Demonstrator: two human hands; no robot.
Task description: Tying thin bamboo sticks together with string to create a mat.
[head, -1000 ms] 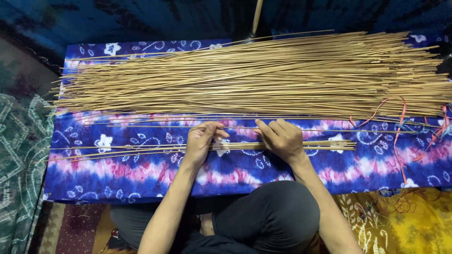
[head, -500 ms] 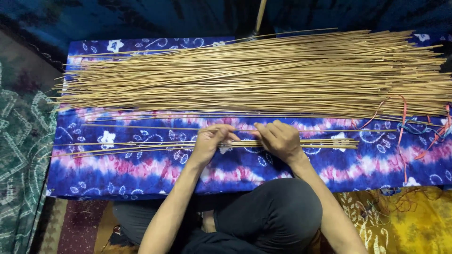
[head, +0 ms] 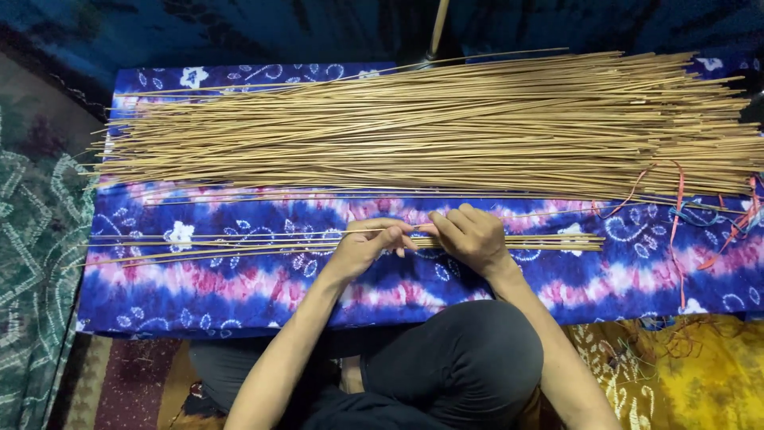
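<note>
Thin sticks (head: 509, 241) lie in a small flat row across the near part of the blue, pink and white tie-dye cloth (head: 239, 287), running from 9 o'clock to 3 o'clock, and both hands meet over the middle of that row. Left hand (head: 368, 243) has its fingers closed in a pinch on one or two of the sticks, its thumb underneath and fingertips pointing toward 3 o'clock. Right hand (head: 469, 235) is curled down onto the same sticks just beside it, fingers bent and closed around them, knuckles toward 12 o'clock; the two hands touch or nearly touch at the fingertips. Toward 12 o'clock, well apart from the hands, a large pile of long tan sticks (head: 446, 127) spreads over the far half of the cloth. At 3 o'clock some loose orange and red strings (head: 676, 207) trail across the cloth. Dark trousers (head: 454, 366) cover the person's folded legs at 6 o'clock.
</note>
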